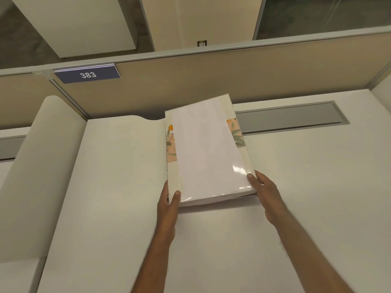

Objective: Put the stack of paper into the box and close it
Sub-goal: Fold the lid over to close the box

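Note:
A thick stack of white paper (pixel 206 149) in glossy clear wrap lies on top of a flat cream box (pixel 171 159) with a flower print along its sides. Both rest on the white desk (pixel 306 176), slightly rotated. My left hand (pixel 169 203) grips the near left corner, thumb on top of the box edge. My right hand (pixel 264 193) holds the near right corner, thumb on the wrapped paper. The near edge looks a little raised off the desk. Whether the box is open or closed cannot be told.
A beige partition (pixel 211 85) with a blue sign reading 383 (pixel 88 75) stands behind the desk. A grey cable slot (pixel 289 118) runs along the desk's back edge, right of the box. A curved white panel (pixel 38 166) lies at the left.

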### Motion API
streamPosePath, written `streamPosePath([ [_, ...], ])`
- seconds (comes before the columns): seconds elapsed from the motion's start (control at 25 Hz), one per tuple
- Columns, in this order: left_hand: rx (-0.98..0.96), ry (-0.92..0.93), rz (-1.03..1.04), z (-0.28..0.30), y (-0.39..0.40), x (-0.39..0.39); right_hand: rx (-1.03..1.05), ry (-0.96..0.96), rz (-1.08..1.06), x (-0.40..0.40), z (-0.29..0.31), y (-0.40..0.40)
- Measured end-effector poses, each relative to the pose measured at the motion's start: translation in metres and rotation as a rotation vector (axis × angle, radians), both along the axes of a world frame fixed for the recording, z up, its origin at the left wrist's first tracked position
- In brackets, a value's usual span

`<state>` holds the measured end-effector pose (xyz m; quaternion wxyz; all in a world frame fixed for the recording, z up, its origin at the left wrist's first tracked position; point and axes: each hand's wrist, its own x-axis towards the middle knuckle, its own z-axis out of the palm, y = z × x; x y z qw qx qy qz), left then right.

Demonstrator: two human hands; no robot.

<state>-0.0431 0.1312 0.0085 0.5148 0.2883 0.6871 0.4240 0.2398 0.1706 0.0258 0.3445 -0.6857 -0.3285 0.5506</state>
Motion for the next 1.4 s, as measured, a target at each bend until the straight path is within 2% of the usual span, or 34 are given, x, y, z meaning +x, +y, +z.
streamPosePath([
  [0.32, -0.081, 0.025, -0.049, -0.004, 0.007, -0.003, -0.122, -0.010, -0.104, -0.003, -0.008, 0.005],
  [0.52, -0.104, 0.051, -0.063, -0.012, 0.009, -0.003, -0.120, -0.048, -0.051, 0.003, -0.018, 0.004],
  [0.72, -0.123, 0.084, -0.076, -0.020, 0.010, -0.002, -0.216, -0.114, -0.031, 0.004, -0.031, 0.007],
  [0.88, -0.134, 0.125, -0.060, -0.029, 0.012, -0.003, -0.097, -0.168, -0.095, -0.003, -0.042, 0.007],
  [1.0, -0.120, 0.149, -0.065, -0.034, 0.013, -0.004, 0.009, -0.266, -0.020, -0.005, -0.045, 0.008],
  [1.2, -0.090, 0.241, -0.103, -0.043, 0.014, -0.006, 0.009, -0.292, 0.074, 0.002, -0.046, 0.011],
  [1.4, -0.089, 0.345, -0.115, -0.042, 0.015, -0.006, 0.010, -0.318, 0.064, 0.002, -0.046, 0.013],
])
